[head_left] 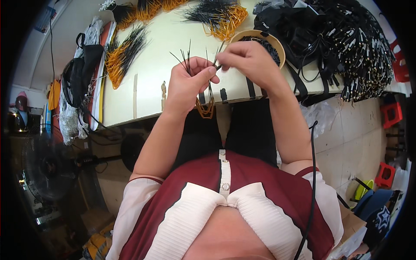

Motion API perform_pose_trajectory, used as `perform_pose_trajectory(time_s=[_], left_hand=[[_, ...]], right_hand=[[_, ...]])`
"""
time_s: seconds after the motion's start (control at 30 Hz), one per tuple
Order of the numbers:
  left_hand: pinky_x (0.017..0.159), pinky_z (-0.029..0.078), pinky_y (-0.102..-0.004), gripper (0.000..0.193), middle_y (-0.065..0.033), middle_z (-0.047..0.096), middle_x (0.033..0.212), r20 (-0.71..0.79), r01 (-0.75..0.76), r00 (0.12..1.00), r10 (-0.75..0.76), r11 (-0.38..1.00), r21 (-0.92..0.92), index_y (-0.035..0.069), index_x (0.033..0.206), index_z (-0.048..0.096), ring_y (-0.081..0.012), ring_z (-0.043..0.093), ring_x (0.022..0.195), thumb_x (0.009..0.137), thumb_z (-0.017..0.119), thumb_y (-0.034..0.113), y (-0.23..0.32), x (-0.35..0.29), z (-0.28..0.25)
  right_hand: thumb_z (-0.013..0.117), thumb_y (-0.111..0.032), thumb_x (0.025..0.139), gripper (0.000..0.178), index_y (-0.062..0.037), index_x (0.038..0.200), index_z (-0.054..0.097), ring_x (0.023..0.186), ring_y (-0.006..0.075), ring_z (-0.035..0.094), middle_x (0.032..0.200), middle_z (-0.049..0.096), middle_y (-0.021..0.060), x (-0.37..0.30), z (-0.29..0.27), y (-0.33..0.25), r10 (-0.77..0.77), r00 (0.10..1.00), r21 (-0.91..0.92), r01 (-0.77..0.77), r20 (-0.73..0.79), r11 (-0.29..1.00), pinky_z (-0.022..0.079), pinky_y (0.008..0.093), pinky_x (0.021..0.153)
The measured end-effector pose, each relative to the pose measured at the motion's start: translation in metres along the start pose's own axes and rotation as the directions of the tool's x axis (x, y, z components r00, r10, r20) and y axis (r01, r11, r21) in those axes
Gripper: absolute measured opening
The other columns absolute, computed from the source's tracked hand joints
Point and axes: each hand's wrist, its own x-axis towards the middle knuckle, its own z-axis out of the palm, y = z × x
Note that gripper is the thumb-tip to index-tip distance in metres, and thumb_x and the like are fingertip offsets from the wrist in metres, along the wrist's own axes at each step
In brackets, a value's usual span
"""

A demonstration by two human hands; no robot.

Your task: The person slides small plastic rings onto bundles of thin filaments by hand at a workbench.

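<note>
My left hand [186,82] is closed around a few thin cords [207,110]. Their orange looped ends hang below the palm, past the table edge, and their black ends stick up above the fingers. At the left thumb tip, my right hand [249,60] pinches with its thumb and index finger. A small dark bit shows between the two hands, too small and blurred to name. Just behind the right hand stands a round tan bowl [281,50] holding many small black pieces [265,43], partly hidden by that hand.
Bundles of black and orange cords [125,56] lie on the pale table [160,43], with another bundle [221,19] at the back. Black cords with pale tips [351,47] heap at the right. Silvery strands [69,121] hang at the left, above a fan [47,167].
</note>
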Motion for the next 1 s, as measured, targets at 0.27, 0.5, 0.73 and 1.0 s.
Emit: perform_pose_trajectory(time_s=[0.27,0.5,0.73,1.0], left_hand=[[0.048,0.036,-0.0167,0.006,-0.0062,0.066,0.069,-0.141,0.101,0.987,-0.071,0.97,0.221,0.0,0.085,0.062,-0.0021,0.046,0.051,0.082,0.064,0.005,-0.009,0.006,-0.001],[0.053,0.038,-0.0191,0.005,-0.0051,0.066,0.069,-0.175,0.106,0.983,-0.051,0.941,0.323,0.0,0.082,0.061,-0.0034,0.053,0.057,0.083,0.062,0.005,-0.007,0.005,-0.001],[0.056,0.04,-0.0198,0.005,-0.0053,0.066,0.069,-0.161,0.077,0.987,-0.015,0.919,0.387,-0.001,0.083,0.062,-0.0044,0.055,0.06,0.083,0.061,0.004,-0.002,0.003,0.001],[0.057,0.04,-0.0199,0.006,-0.005,0.065,0.069,-0.143,0.032,0.989,0.031,0.907,0.419,-0.002,0.084,0.062,-0.0047,0.055,0.061,0.084,0.061,0.004,-0.002,0.008,0.0]], right_hand=[[0.069,-0.018,0.077,0.012,-0.0067,0.08,0.066,0.078,0.0291,0.063,0.077,0.065,0.0094,0.003,-0.023,0.036,-0.079,0.952,-0.82,-0.21,-0.296,0.533,0.047,0.0398,0.068],[0.07,-0.017,0.075,0.014,-0.0052,0.079,0.064,0.073,0.0292,0.062,0.072,0.064,0.0097,0.006,-0.027,0.031,-0.063,0.956,-0.689,-0.16,-0.287,0.707,0.047,0.0395,0.068],[0.068,-0.011,0.075,0.011,-0.0019,0.08,0.065,0.073,0.0249,0.063,0.075,0.066,0.011,0.005,-0.032,0.033,-0.124,0.915,-0.541,-0.114,-0.383,0.833,0.048,0.0339,0.069],[0.069,-0.004,0.076,0.012,0.0004,0.086,0.066,0.07,0.0149,0.063,0.076,0.067,0.0056,0.004,-0.039,0.037,-0.08,0.942,-0.31,-0.026,-0.326,0.95,0.049,0.0269,0.068]])
